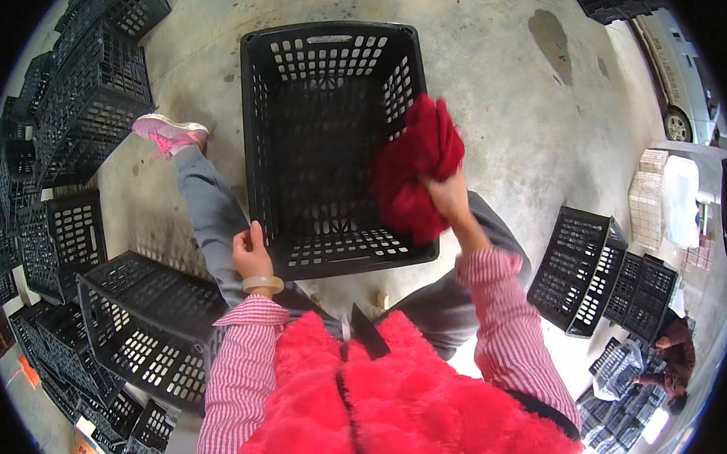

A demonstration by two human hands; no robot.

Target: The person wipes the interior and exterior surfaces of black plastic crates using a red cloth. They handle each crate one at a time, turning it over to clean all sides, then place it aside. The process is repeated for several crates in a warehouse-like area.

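A large black perforated plastic crate [318, 139] stands upright on the floor between my legs. My right hand [448, 194] grips a crumpled dark red cloth [421, 142] over the crate's right side, the cloth hanging partly inside and slightly blurred. Near the crate's lower left corner is my left hand [251, 253], thumb up and fingers loosely apart, with nothing visible in it; whether it touches the crate I cannot tell.
Stacks of black crates [85, 93] line the left, and another crate [144, 362] lies close by my left leg. More crates [571, 265] are at right, near pale stacked slabs [650, 195]. A vehicle [676, 79] stands far right; another person [678, 354] is at lower right.
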